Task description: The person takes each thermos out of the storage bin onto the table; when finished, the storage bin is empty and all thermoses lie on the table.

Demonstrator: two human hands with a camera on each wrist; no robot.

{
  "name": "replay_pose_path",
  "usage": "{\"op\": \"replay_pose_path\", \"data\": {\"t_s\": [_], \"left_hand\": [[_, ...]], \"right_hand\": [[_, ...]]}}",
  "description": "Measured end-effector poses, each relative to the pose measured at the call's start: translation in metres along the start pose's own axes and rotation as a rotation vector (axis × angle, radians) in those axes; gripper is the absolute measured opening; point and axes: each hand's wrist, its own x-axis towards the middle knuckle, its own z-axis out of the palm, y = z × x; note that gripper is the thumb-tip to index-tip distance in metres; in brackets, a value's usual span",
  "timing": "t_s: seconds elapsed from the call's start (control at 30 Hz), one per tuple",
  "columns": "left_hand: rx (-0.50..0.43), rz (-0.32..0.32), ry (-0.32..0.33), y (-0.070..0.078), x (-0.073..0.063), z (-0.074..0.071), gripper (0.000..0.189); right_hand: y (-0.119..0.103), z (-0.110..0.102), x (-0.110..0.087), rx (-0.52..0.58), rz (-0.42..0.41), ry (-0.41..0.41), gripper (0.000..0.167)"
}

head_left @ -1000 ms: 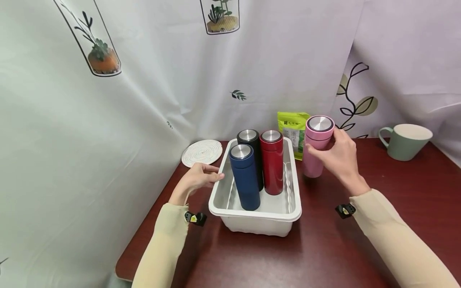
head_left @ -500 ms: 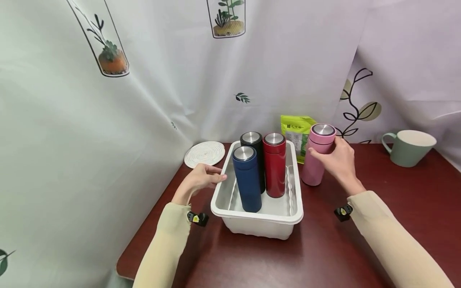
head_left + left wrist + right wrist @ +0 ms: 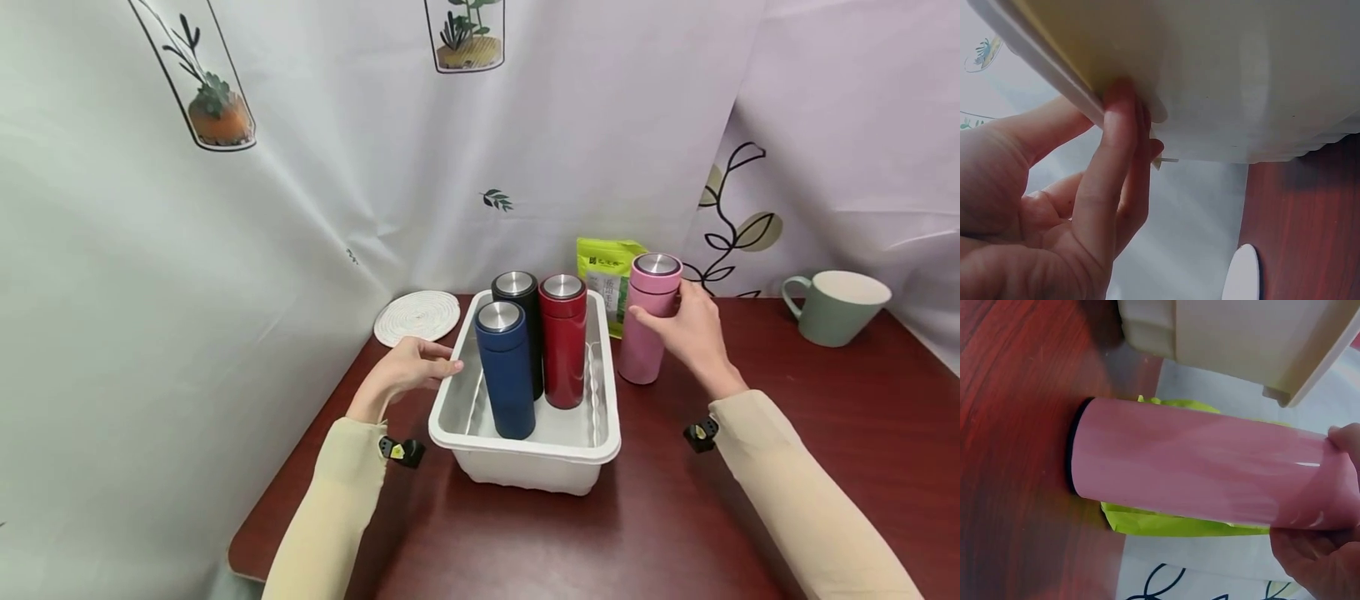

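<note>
Here we pinch the white tub [image 3: 525, 472] by the rim [image 3: 517, 448] with our left hand [image 3: 407, 368], our right hand [image 3: 693, 333] gripping the pink flask [image 3: 642, 352] near its top!

From where I stand the light is bright and soft. Between the left hand [image 3: 408, 367] and the right hand [image 3: 693, 329], the white rectangular plastic tub [image 3: 525, 471] throws dim shadow; near the right fingers, 2 glints streak the glossy pink cylindrical flask [image 3: 1204, 462]. The left wrist view looks hazy.
</note>
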Motion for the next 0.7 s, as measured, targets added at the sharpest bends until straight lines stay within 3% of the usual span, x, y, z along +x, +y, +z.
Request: {"op": "replay_pose_path", "data": {"t_s": [0.2,0.43,0.53,0.7], "left_hand": [[-0.026,0.005,-0.004,-0.002,0.0,-0.002,0.055],[-0.024,0.006,-0.019,0.002,-0.001,-0.001,0.056],[-0.033,0.003,-0.019,0.003,0.0,-0.002,0.055],[-0.028,-0.001,-0.026,0.001,0.001,-0.004,0.056]], "right_hand": [[0.001,0.0,0.001,0.007,0.001,-0.034,0.071],[-0.001,-0.001,-0.006,0.047,0.081,-0.153,0.109],[-0.002,0.0,-0.013,0.075,0.079,-0.075,0.107],[-0.013,-0.003,-0.024,0.145,0.036,0.131,0.096]]}}
